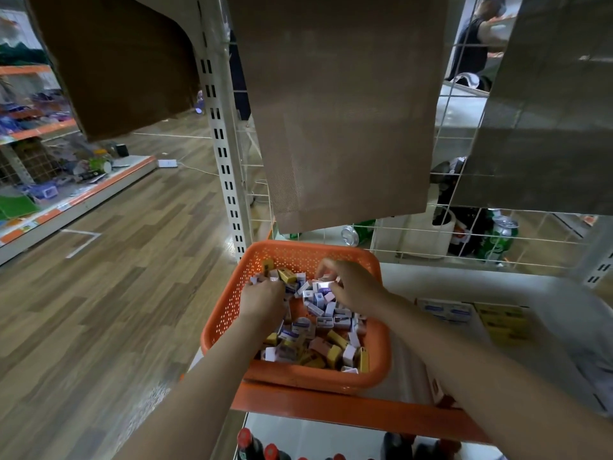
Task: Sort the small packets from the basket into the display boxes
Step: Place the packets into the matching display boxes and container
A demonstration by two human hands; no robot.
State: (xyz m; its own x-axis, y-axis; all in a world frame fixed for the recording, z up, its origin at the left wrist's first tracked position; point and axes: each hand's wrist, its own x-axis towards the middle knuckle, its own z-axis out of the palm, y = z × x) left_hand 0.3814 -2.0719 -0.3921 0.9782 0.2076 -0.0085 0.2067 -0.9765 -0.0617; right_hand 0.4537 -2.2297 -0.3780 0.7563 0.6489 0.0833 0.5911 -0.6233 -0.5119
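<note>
Right hand [351, 287]: I am pinching one of the packets [318, 307] in the basket [298, 376]. Left hand [262, 300]: curling in among them, hold unclear. I am judging them light, stiff card, best pinched across the narrow sides. Long axes are lying jumbled, pointing every way.

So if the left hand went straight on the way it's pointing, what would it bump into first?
The left hand points at the far wall of the orange basket. Its fingertips are among the packets, so it would push into those first, then probably that wall. Depth is unclear.
</note>
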